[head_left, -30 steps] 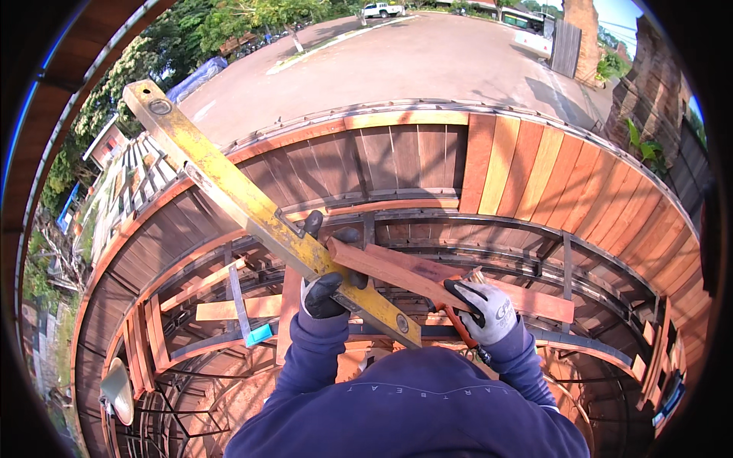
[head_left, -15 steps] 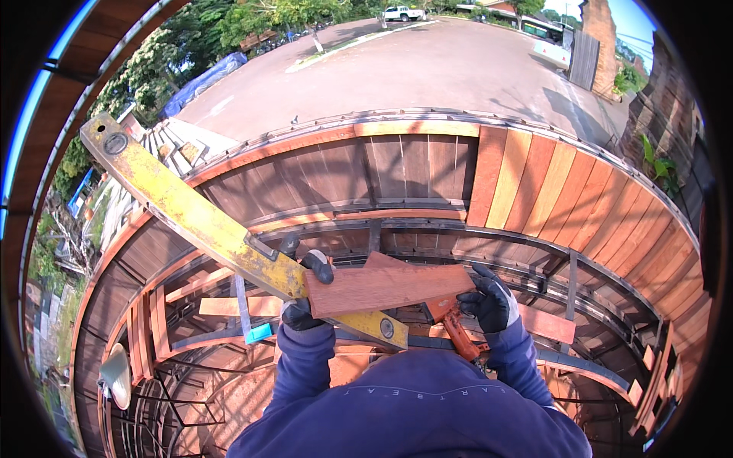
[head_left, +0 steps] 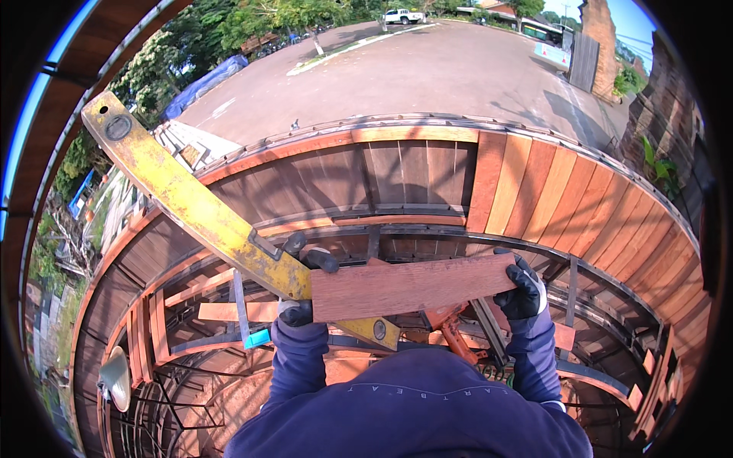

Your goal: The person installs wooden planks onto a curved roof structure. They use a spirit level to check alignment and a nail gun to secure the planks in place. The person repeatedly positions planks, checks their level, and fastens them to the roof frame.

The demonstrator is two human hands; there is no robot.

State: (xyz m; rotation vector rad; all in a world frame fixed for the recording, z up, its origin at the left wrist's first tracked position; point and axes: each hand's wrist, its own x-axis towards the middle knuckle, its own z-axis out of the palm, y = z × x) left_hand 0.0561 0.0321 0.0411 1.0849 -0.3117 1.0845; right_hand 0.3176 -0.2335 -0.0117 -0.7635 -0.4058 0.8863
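A flat reddish-brown wooden board spans the space in front of my chest, slightly higher at its right end. My left hand, in a dark glove, is closed at the board's left end and around a long yellow spirit level. The worn level slants from upper left to lower right and passes beneath the board. My right hand, also gloved, grips the board's right end, fingers at its edge. Below the board lies an orange tool, partly hidden, its kind unclear.
A curved metal frame surrounds me, partly clad with vertical wooden planks. A metal strip with a light-blue end hangs at the left, near a pale lamp-like shade. Beyond lies a paved yard with a parked white pickup.
My right hand has moved up and right and now grips the board's end. The board has levelled out and shows longer; a second piece behind it is now mostly hidden.
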